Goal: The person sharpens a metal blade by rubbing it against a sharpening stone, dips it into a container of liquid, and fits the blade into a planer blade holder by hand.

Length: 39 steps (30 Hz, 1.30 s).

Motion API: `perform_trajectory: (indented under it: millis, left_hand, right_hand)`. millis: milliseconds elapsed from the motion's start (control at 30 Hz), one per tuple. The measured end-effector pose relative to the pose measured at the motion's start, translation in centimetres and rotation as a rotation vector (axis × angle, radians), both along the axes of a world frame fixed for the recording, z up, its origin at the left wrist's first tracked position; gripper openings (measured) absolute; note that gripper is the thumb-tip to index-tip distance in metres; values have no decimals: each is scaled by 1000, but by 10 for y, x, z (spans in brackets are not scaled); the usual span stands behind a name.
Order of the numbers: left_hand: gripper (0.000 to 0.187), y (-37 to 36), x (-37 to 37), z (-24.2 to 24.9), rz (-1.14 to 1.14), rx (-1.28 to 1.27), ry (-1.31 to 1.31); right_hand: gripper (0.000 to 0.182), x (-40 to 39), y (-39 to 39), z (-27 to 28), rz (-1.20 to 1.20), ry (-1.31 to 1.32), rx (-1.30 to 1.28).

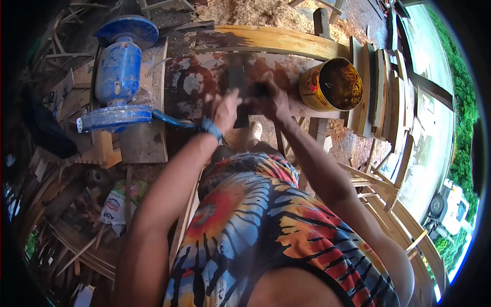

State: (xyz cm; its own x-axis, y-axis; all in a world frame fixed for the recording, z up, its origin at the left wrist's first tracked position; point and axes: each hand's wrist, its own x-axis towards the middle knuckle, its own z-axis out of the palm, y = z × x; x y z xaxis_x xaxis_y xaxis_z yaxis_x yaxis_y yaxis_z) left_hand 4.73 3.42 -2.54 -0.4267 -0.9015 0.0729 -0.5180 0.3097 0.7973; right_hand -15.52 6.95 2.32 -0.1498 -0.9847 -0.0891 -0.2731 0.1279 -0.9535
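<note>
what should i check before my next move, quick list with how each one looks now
1. Grip of the left hand near the dark strip: cannot tell, the fingers are blurred.
2. Grip of the right hand on the dark item beside it: cannot tell, blurred too.
3. Yellow bucket apart from the right hand: ok, a gap shows between them.
4. Blue machine clear of both hands: ok, it stands off to the left.
5. Curved wood piece out of the way: ok, it lies beyond the hands.
6. Wrists bare: not ok, a blue wristband is on the left one.
</note>
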Motion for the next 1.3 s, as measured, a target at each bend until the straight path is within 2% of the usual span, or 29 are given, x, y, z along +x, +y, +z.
perform_trajectory:
  millis: [67, 100, 200, 233, 300, 333, 367, 400, 467, 500, 533, 633, 667, 700, 767, 833, 867, 900, 967, 1033, 1067, 1100, 1167, 1200, 1233, 1300]
  left_hand:
    - [30, 6, 9, -17, 6, 108, 270]
    - [30, 3, 6, -11, 18, 34, 216]
    - [29, -29, -10, 28, -28, -224, -226]
    - [30, -50, -18, 27, -43, -221, -243]
    - [31, -66, -31, 82, -115, -220, -589]
    - [31, -64, -28, 71, -91, -216, -511]
    - [32, -58, -19, 25, -49, -428, -434]
    - [32, -44, -14, 23, -84, -361, -432]
    - [32, -2, -1, 45, -133, -286, -457]
    - [31, 4, -2, 62, -152, -283, -480]
    - [29, 0, -4, 65, -189, -224, -477]
    - [28, -38, -11, 36, -150, -358, -458]
    - [26, -57, -22, 61, -190, -267, -477]
    - [27, -67, -30, 82, -195, -254, -601]
    - [28, -68, -30, 84, -177, -194, -565]
    - [31, -40, -21, 62, -120, -247, -430]
    - [31, -26, -14, 72, -207, -98, -472]
    - [31, -9, 0, 51, -245, -264, -454]
    - [32, -10, -7, 80, -301, -203, -520]
    - [30, -36, -6, 49, -309, -239, -382]
    - [29, -57, -14, 53, -284, -306, -462]
    - [32, -73, -26, 76, -279, -241, -537]
    - [36, -94, -31, 61, -311, -277, -465]
    - [40, -93, -27, 48, -263, -263, -419]
    - [31, -84, -26, 46, -205, 39, -154]
    - [41, -73, -24, 21, -188, 162, 64]
  right_hand:
    - [57, 10, 19, 2, -58, 215, -52]
    - [55, 12, 19, 11, -85, 318, -44]
    - [58, -4, -21, -6, -59, 158, -137]
    - [58, -9, -33, -9, -83, 221, -151]
    - [58, -14, -52, -5, -121, 356, -204]
    - [58, -11, -49, -3, -147, 416, -208]
    - [58, -9, -41, 1, -132, 340, -178]
    - [59, -7, -25, 3, -112, 266, -150]
    - [63, 5, 12, 3, -110, 16, -58]
    - [63, 9, 23, 4, -133, 237, -39]
    - [61, 9, 19, 2, -152, 227, -61]
    - [55, 2, -18, 4, -174, 224, -90]
    - [53, -4, -33, 6, -179, 234, -97]
    - [51, -6, -37, 5, -189, 269, -106]
    - [47, -6, -42, 8, -210, 330, -130]
    - [48, -1, -16, 17, -175, 190, -119]
    - [48, 5, 9, 20, -169, 136, -106]
    - [47, 8, 20, 21, -159, 81, -100]
    - [48, 12, 19, 19, -215, 131, -30]
    - [49, 15, 11, 17, -254, 192, -33]
    - [49, 11, -10, 16, -265, 229, -74]
    - [49, 5, -29, 16, -282, 273, -117]
    - [49, -5, -35, 3, -251, 356, -211]
    - [49, -8, -34, -8, -225, 373, -273]
    - [49, -13, -41, -15, -207, 395, -349]
    - [49, -17, -30, -16, -199, 440, -57]
